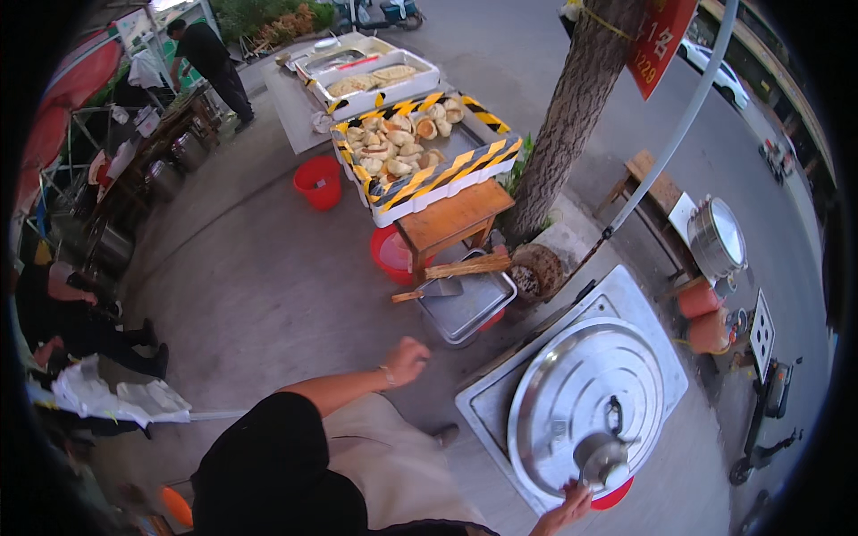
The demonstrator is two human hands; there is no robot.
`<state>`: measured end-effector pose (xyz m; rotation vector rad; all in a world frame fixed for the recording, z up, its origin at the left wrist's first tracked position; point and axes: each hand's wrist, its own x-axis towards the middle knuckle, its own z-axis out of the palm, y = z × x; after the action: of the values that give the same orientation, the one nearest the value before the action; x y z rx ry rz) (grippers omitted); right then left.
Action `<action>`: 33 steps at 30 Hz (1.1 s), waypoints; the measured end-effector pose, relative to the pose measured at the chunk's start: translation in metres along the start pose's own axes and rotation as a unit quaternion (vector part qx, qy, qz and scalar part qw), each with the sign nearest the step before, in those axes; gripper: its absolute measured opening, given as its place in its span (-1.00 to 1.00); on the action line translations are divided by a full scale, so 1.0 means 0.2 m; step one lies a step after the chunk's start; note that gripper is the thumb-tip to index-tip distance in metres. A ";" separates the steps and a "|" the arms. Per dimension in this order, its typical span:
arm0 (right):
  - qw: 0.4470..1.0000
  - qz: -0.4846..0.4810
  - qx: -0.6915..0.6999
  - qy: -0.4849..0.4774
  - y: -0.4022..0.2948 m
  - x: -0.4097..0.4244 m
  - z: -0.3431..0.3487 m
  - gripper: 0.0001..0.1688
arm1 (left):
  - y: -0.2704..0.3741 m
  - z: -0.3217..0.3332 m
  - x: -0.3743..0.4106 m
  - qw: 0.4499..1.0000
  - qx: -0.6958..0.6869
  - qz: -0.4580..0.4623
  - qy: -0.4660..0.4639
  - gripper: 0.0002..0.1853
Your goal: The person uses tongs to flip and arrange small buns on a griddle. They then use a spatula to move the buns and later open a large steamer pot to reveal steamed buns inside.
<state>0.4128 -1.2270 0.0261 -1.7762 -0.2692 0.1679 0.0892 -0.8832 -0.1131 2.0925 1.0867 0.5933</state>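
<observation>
My right hand grips the handle end of a small metal pot at the bottom right. The pot is over the near part of a large round metal lid with a dark handle. The lid lies on a square metal stove top. In front of my apron, my left hand hangs in the air, its fingers loosely curled and nothing seen in them. Beyond it lies a metal tray, with a wooden-handled scraper and a straw brush across it.
A foam box edged with striped tape holds many baked breads beside a tree trunk. Red buckets stand below. A slanting pole rises past the stove. One person stands far left; another sits at left.
</observation>
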 end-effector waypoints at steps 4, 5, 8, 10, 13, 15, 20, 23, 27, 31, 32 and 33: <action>0.990 0.074 0.047 -0.110 0.00 -0.09 0.66 -0.61 | -0.53 -0.59 -0.48 0.965 0.079 -0.237 -0.081 -0.74; 0.981 0.069 0.116 -0.140 0.07 -0.13 0.83 -0.65 | -0.77 -0.67 -0.65 0.962 0.110 -0.233 -0.094 -0.75; 0.950 0.182 0.186 -0.172 0.12 -0.29 1.35 -0.62 | -1.11 -0.94 -0.99 0.934 0.148 -0.304 -0.119 -0.80; 0.937 0.241 0.189 -0.170 0.34 -0.39 1.67 -0.65 | -1.22 -1.08 -1.18 0.915 0.179 -0.333 -0.140 -0.82; 0.917 0.289 0.194 -0.192 0.72 -0.49 2.10 -0.69 | -1.24 -1.14 -1.49 0.905 0.174 -0.366 -0.127 -0.81; 0.918 0.330 0.152 -0.156 1.00 -0.51 2.34 -0.73 | -1.20 -1.15 -1.61 0.869 0.146 -0.456 -0.126 -0.80; 0.930 0.305 0.021 -0.204 1.72 -0.37 2.69 -0.57 | -1.00 -1.11 -1.84 0.814 0.104 -0.564 -0.093 -0.76; 0.931 0.303 0.075 -0.192 2.00 -0.31 2.77 -0.51 | -0.85 -1.01 -2.01 0.781 0.076 -0.617 -0.069 -0.78; 0.944 0.204 0.013 -0.257 2.06 -0.30 2.76 -0.51 | -0.83 -0.84 -2.18 0.781 0.087 -0.609 -0.107 -0.73; 0.825 0.009 -0.412 -0.386 2.03 -0.18 2.63 -0.32 | -0.71 -0.76 -1.98 0.740 0.051 -0.666 -0.080 -0.70; 0.771 -0.039 -0.476 -0.422 2.01 -0.16 2.60 -0.26 | -0.69 -0.74 -1.96 0.734 0.043 -0.674 -0.065 -0.71; 0.719 -0.093 -0.517 -0.455 2.02 -0.12 2.57 -0.19 | -0.67 -0.72 -1.93 0.730 0.033 -0.681 -0.049 -0.71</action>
<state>0.2938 -0.8316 -0.4817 -2.6126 -1.4945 0.8998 -0.2857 -1.0979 -0.1504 0.8253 2.1366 -0.3103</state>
